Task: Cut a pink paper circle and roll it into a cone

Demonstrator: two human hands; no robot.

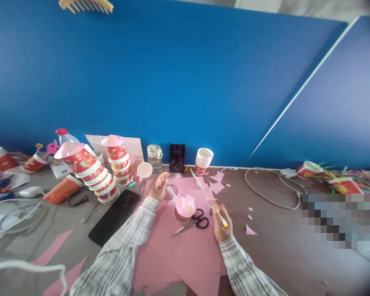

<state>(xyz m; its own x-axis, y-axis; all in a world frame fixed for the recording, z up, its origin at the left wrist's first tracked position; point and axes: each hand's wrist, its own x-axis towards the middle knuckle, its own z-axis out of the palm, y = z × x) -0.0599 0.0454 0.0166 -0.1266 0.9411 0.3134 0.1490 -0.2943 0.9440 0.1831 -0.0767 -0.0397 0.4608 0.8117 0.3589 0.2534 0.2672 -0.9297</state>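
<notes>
My right hand (222, 224) is closed around a slim white pen (224, 222) with a yellow end, just above the pink paper's right edge. With its fingers apart and nothing in them, my left hand (158, 187) hovers beside a roll of clear tape (173, 191). Between my hands a red paper cup (182, 218) with a crumpled pink paper top (185, 204) stands on pink paper sheets (185, 255). Black-handled scissors (199, 219) lie against it, slightly spread. Farther back, a white stick-like pen (195, 179) rests on the paper.
Two stacks of cups, one leaning (94, 174) and one upright (120, 160), stand left. A phone (114, 218) lies by my left sleeve. A glass jar (154, 158), dark phone (176, 158) and white-and-red cup (203, 160) line the blue partition (185, 82). A cable (265, 201) loops right.
</notes>
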